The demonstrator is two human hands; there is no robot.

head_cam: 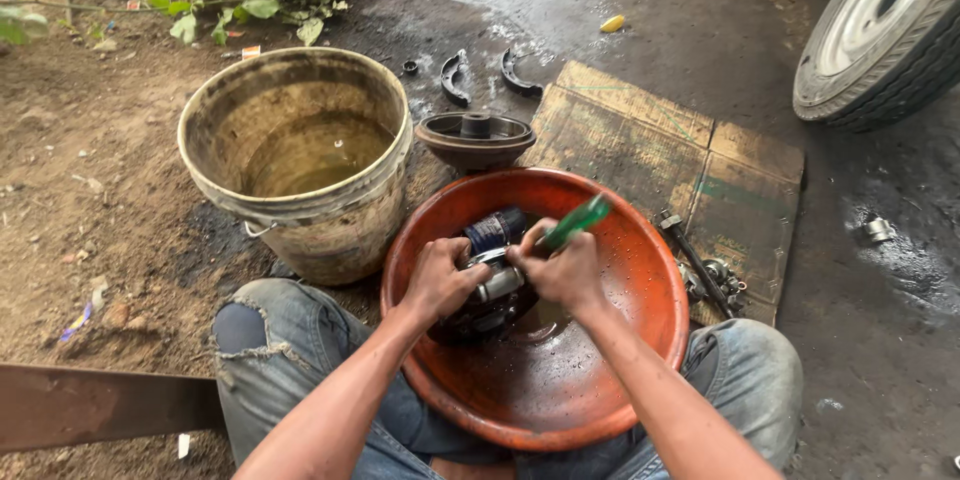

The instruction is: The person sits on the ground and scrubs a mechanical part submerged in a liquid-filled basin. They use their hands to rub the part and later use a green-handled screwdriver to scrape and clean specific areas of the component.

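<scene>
While the left hand [438,278] clasps a greasy metal motor part [492,280] steady over the middle of the orange basin [640,270], the right hand [562,272] grips a green-handled tool [576,221] angled down against it, beside a water bucket [300,155].

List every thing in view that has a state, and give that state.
bucket: upright, part full of murky water
orange basin: on lap, wet, little liquid
metal part: in basin, gripped
left hand: closed on metal part
right hand: gripping green-handled tool
brake drum: on ground, open side up
</scene>
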